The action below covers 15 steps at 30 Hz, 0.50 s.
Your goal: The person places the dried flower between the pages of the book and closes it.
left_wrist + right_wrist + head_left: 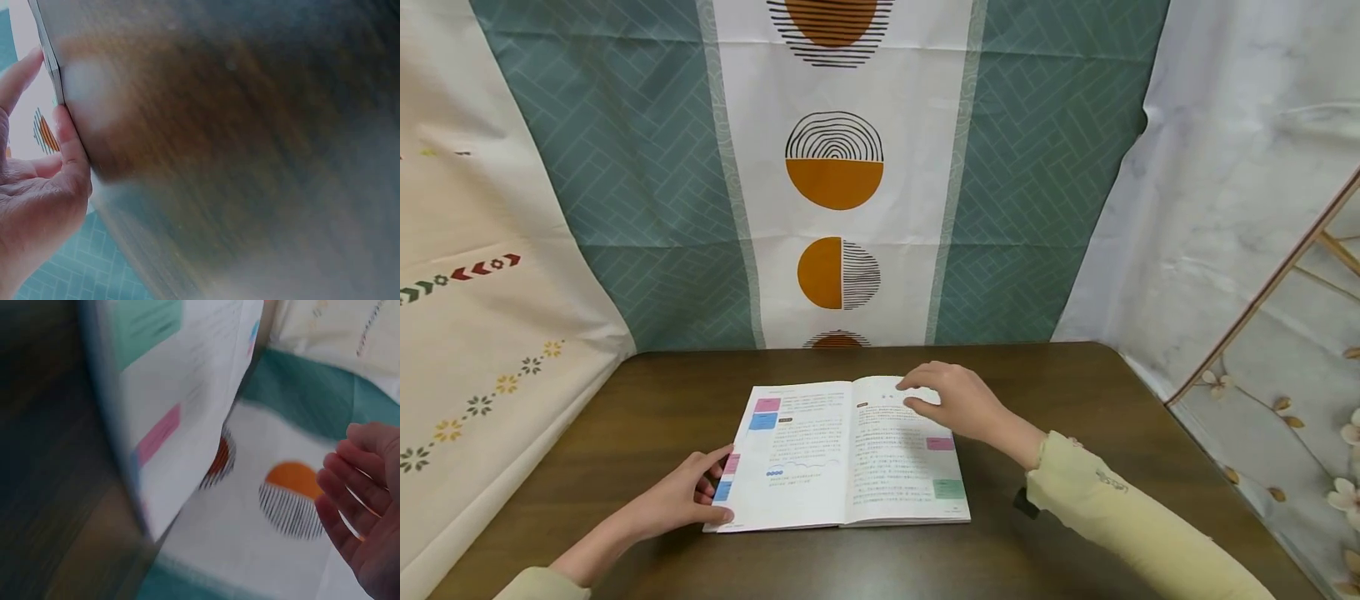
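Note:
A book [808, 492] lies spread on the brown table, printed text on both pages and coloured tabs along its outer margins. My left hand [688, 492] holds its lower left edge, the thumb on the page corner and other fingers bent against the side. In the left wrist view that hand [47, 187] is at the book's edge [55, 78], close to the tabletop. Over the upper part of the right page is my right hand [955, 400], fingers gently bent with nothing in them. The right wrist view shows this hand [369, 494] apart from the page [187, 419].
The dark wooden table [880, 567] extends around the book. Behind it hangs a green and white cloth [910, 192] with orange circles. A cream patterned cloth [497, 333] is on the left and a pale floral one [1240, 208] on the right.

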### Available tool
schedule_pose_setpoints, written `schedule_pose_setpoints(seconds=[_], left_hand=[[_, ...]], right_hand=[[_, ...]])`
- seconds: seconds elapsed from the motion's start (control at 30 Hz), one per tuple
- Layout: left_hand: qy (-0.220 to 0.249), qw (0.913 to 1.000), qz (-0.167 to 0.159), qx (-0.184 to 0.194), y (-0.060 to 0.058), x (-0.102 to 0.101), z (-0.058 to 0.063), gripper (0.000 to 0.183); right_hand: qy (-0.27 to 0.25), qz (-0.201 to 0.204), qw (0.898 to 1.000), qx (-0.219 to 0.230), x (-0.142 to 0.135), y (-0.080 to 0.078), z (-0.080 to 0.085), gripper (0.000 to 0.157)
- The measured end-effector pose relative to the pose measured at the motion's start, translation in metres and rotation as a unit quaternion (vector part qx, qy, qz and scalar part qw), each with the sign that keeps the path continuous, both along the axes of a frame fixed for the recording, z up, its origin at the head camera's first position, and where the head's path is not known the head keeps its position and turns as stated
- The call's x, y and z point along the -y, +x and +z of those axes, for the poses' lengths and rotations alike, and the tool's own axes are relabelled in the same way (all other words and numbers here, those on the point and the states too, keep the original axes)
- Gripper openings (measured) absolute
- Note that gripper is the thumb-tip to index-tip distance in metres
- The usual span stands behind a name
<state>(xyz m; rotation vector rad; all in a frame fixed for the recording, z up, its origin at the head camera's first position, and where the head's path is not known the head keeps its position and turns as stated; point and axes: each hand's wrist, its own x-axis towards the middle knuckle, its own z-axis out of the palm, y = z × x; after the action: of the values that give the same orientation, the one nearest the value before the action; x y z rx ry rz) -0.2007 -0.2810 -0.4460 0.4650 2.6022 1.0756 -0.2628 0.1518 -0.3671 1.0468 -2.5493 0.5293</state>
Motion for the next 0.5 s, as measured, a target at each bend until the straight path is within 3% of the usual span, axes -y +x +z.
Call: schedule_pose_setpoints(seconds=[0.5], left_hand=[[0.015, 0.9998, -0.011, 0.003, -0.002, -0.001, 0.001, 0.096]], right_hand=[[0.065, -0.092, 0.994, -0.012, -0.135, 0.013, 0.016, 0.028]])
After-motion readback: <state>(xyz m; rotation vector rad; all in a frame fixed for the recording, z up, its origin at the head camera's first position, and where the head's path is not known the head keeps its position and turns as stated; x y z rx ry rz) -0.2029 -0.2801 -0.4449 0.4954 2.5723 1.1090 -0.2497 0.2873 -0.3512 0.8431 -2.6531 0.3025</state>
